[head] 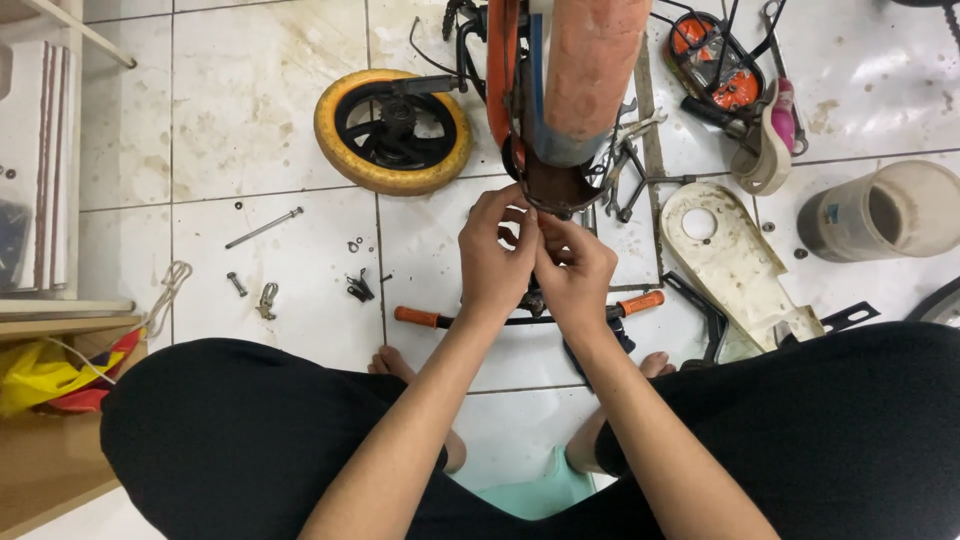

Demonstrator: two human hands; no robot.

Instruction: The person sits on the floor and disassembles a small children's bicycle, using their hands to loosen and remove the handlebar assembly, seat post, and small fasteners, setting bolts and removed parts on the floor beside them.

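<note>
At the lower end of the upturned orange bicycle frame (590, 70), both hands meet. The left hand (495, 260) has its fingers curled together at the rusty dark fitting (555, 190) under the frame, thumb and forefinger pinched on something too small to make out. The right hand (575, 270) presses against the left from the other side, its fingers also drawn together at the same spot; what its grip closes on cannot be told. The two hands touch each other, and both forearms run up from the bottom of the view between the person's black-clad knees.

Just under the hands a handlebar (530, 318) with orange grips lies flat on the white tiled floor (270, 100). Bare feet show on the tiles near it. Left of the frame a small wheel (393, 130) with a yellow tyre and black rim lies close to the frame. Further left, loose parts are scattered on the tiles: a long thin bolt (264, 227), a short bolt (236, 284), a small metal clip (267, 298), a black bracket (359, 287) and a few washers.

Right of the hands lies a cream chain guard (730, 265), dirty and flat on the floor, with a heap of spanners (625, 165) between it and the frame. Beyond it rests a grey plastic tub (880, 210) on its side, and at the top an orange and black part (715, 65) lies among tools.
</note>
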